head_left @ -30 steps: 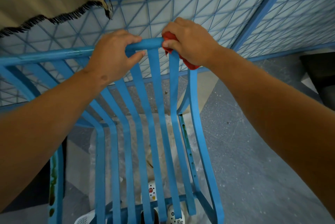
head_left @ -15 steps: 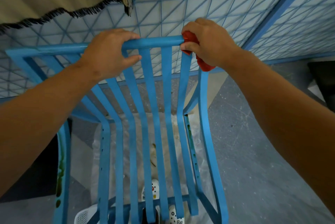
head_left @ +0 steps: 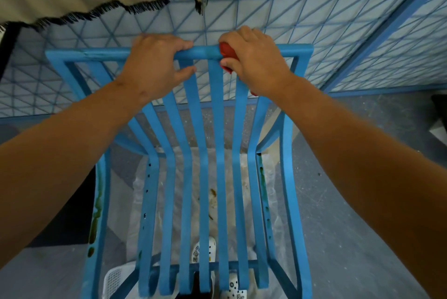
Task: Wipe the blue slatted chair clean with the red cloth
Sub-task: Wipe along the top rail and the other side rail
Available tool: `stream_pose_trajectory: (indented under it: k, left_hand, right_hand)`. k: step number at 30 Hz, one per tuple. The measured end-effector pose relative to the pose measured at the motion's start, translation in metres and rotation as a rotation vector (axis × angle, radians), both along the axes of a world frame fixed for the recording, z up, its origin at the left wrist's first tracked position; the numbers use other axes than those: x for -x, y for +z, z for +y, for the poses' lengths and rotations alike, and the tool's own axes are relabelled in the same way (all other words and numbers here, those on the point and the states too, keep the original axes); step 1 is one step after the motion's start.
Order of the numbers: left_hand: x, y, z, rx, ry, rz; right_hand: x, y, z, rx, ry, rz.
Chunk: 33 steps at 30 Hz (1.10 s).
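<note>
The blue slatted chair [head_left: 204,177] fills the centre of the frame. The left hand [head_left: 157,66] grips its top rail at upper centre; just right of it, the right hand [head_left: 256,61] clenches the red cloth [head_left: 226,50] against the same rail. At bottom left sits a white perforated basket [head_left: 113,279], its contents hidden.

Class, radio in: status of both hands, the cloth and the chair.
Left hand grips chair top rail. Right hand presses red cloth on same rail. Nothing blocking.
</note>
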<state>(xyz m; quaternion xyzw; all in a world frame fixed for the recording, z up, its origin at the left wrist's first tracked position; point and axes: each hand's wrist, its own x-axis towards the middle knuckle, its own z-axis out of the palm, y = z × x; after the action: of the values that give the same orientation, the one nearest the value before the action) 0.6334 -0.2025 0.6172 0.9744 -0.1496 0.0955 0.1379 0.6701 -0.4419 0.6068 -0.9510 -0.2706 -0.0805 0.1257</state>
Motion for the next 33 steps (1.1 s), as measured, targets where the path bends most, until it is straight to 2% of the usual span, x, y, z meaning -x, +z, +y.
stream_pose_trajectory:
  k: [8,12,14,18,26,30,33]
  left_hand:
    - [0.004,-0.001,0.002,-0.027,0.014,0.039]
    - [0.005,0.005,-0.004,0.008,0.029,0.071]
    - [0.006,0.007,-0.007,0.016,0.057,0.089]
    - [0.005,0.01,-0.008,0.015,0.063,0.1]
    - [-0.002,0.01,-0.004,0.079,0.067,0.187]
    - [0.0,0.014,-0.003,0.025,0.043,0.216]
    - [0.002,0.015,-0.003,-0.018,0.026,0.213]
  right_hand:
    - [-0.009,0.019,-0.049,0.063,-0.027,0.114]
    - [-0.015,0.035,-0.066,0.048,-0.048,0.324]
    - [-0.021,0.039,-0.06,0.06,-0.056,0.364]
    - [-0.024,0.035,-0.039,0.048,-0.047,0.356]
    - [-0.015,0.018,0.016,-0.014,0.033,0.158]
    - [-0.004,0.005,0.026,-0.081,0.024,0.037]
    - [-0.001,0.001,0.015,-0.055,0.034,-0.011]
